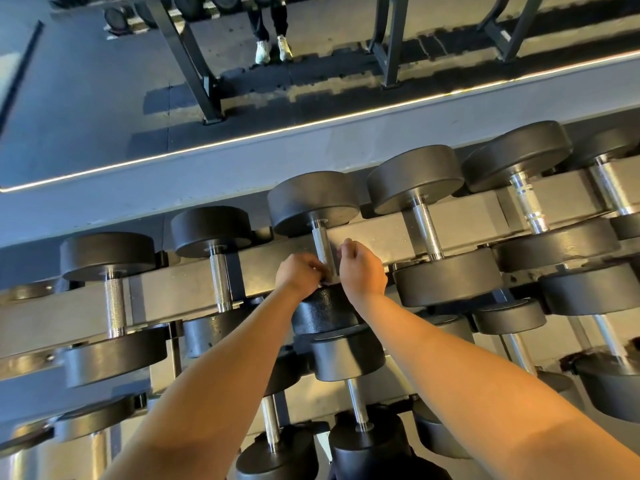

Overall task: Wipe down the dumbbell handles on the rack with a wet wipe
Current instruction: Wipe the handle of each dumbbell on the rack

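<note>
Top tier of the rack (pixel 377 237): grey rail running from 9 o'clock up to 2 o'clock, with black round-head dumbbells lying across it side by side. The target is the centre dumbbell (pixel 311 202), and its knurled handle (pixel 322 249) sits just above frame centre. Left grip (pixel 299 275) comes in from 7 o'clock, fingers curled tight on the lower end of that handle where it meets the near head (pixel 323 311). A small pale scrap (pixel 321 279) shows at the left fingertips, too small to tell whether it's the wipe. Right grip (pixel 362 270) comes in from 5 o'clock, fingers curled and pressed against the handle's right side; can't tell whether it wraps the bar or holds anything. Upper part of the handle is bare. Neighbouring handles at 9 o'clock (pixel 221 268) and 2 o'clock (pixel 427 233) are untouched. More dumbbells sit on a lower tier (pixel 356 403) at 6 o'clock. Behind the rack is a grey ledge with a lit strip (pixel 311 126) along its edge. Beyond that, dark rubber floor (pixel 104 98) with sunlit patches and black steel frame legs (pixel 194 64). At 12 o'clock, a person's legs in white shoes (pixel 273 50).
</note>
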Demonstrator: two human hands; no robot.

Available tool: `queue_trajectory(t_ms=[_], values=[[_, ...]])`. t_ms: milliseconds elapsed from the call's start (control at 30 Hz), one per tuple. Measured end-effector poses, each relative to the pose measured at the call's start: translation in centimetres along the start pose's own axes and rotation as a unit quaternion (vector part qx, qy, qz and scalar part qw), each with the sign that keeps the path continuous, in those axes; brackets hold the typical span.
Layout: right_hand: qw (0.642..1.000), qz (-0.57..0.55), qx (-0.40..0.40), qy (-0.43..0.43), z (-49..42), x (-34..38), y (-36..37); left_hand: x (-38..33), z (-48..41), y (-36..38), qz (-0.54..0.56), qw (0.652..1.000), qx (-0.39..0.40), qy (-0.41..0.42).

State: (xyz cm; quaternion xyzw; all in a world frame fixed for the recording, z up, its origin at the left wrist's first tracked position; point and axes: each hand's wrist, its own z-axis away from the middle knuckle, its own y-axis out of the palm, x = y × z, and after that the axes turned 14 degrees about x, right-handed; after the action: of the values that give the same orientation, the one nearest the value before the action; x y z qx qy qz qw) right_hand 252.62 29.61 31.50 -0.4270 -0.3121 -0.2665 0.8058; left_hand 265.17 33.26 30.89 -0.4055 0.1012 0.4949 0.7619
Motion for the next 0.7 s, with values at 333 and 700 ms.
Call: queue_trajectory(t_ms=[333,700], values=[[0.997,-0.071,-0.025,-0.021,0.1,-0.5,0.0,-2.0,-2.5,-0.5,0.189,0.968,-0.142,0.091],[0.999,-0.029,-0.042,-0.012,0.1,0.1,-0.1,-3.0,-2.2,0.9,0.078,0.996,-0.031,0.025]])
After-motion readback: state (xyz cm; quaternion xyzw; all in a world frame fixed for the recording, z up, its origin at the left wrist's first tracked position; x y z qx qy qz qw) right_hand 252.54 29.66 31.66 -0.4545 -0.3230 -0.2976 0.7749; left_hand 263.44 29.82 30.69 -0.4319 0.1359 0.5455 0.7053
